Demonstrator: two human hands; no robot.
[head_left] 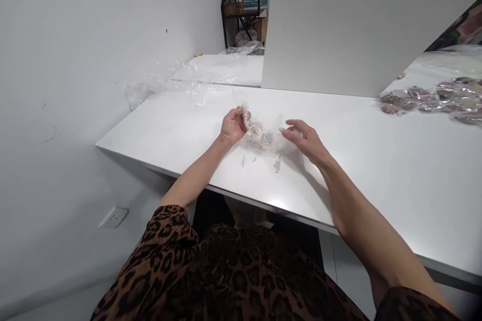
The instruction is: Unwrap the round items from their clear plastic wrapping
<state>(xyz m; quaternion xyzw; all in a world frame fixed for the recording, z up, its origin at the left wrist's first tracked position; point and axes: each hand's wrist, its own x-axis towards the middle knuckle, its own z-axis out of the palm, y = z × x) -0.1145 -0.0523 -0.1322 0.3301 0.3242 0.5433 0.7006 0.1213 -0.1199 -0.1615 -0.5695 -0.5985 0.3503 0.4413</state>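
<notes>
A small clear plastic bag with pale contents, too blurred to name, hangs low over the white table between my hands. My left hand grips the bag's left side, thumb above and fingers curled behind the film. On the other side, my right hand has its thumb and fingertips at the bag's right edge; the film there is hard to see, but the fingertips seem to pinch it. Greyish marks show on the tabletop just in front of the bag.
The white table meets a wall on the left. Crumpled clear film lies at its back left. A tall pale panel stands behind. Several wrapped reddish pieces lie at the right. Beyond is a loaded black rack.
</notes>
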